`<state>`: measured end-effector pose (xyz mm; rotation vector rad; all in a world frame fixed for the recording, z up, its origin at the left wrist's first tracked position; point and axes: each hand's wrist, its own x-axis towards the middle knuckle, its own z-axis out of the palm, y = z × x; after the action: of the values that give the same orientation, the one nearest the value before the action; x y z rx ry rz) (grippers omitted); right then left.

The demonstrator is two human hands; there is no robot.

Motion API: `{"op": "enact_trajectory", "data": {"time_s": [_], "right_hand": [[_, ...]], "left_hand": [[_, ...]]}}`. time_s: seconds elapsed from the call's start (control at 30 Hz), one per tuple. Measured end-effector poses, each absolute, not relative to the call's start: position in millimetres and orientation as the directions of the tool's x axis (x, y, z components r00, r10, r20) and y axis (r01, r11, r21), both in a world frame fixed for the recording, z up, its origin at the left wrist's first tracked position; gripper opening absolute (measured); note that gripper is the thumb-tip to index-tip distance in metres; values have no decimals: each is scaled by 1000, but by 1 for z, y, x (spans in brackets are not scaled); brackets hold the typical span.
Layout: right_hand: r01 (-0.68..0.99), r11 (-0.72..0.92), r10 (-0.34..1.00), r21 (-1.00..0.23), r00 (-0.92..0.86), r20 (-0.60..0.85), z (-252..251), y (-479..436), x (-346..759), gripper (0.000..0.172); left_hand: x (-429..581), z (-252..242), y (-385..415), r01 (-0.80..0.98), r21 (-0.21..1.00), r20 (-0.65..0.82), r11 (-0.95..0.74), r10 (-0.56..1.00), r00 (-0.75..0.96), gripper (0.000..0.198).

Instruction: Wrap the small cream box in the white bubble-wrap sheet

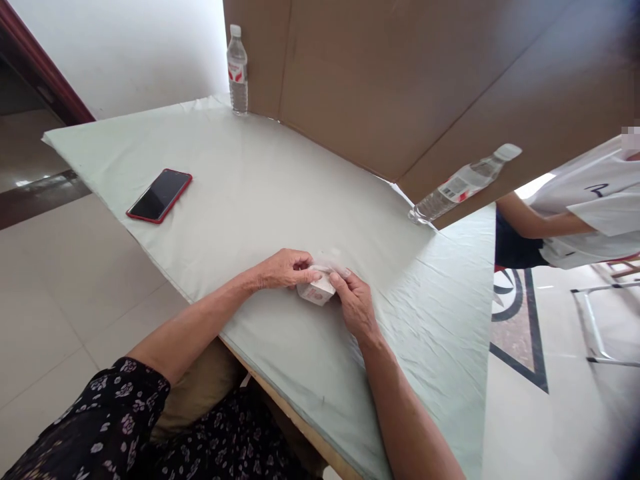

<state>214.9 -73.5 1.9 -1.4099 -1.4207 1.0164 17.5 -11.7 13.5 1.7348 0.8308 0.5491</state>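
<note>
A small white box with faint reddish print sits between my hands, close above or on the cloth near the table's front edge. Thin clear plastic film lies over its top and back; whether it is a bag or a loose wrap I cannot tell. My left hand pinches the film at the box's left, thumb along the top edge. At the right, my right hand grips the film between thumb and fingers, its thumb by the box's corner. Some fingertips are hidden behind the box and film.
A phone in a red case lies left on the pale green tablecloth. Brown cardboard panels stand behind, with a water bottle at the left and another bottle at the right. A person sits beyond the panels.
</note>
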Motion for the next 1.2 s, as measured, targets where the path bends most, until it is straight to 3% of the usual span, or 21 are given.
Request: {"op": "enact_trajectory", "data": {"time_s": [0.1,0.17,0.23,0.4,0.6,0.8,0.97,1.2], "right_hand": [[265,-39,999,-964,28,-32,5,-70,212,32],[262,-58,998,-963,41,-49,6,-68,211,32],[262,-68,997,-963,57,-55,6,-67,210,32],[303,35,997,-952,59,55,-1,-71,217,44],[271,27,999,-962,25,35,-12,-75,217,64],[175,-8,1000,-985,21,-4,-12,-73,219,59],[5,-54,995,-999,82,-53,-2,-56,223,40],[154,21,997,-988,64,31,15,-45,217,15]], "left_hand": [[18,15,-14,366,888,16,-279,813,582,42],[18,16,-14,324,901,41,-289,800,599,37],[19,17,-15,218,953,17,-212,753,658,31],[21,19,-15,-2,996,-61,91,689,722,40],[19,13,-13,-34,989,-76,143,698,712,38],[17,12,-11,51,986,-148,160,687,712,36],[17,12,-11,56,984,-159,171,682,714,37],[15,8,-7,66,989,-140,134,685,715,37]]}}
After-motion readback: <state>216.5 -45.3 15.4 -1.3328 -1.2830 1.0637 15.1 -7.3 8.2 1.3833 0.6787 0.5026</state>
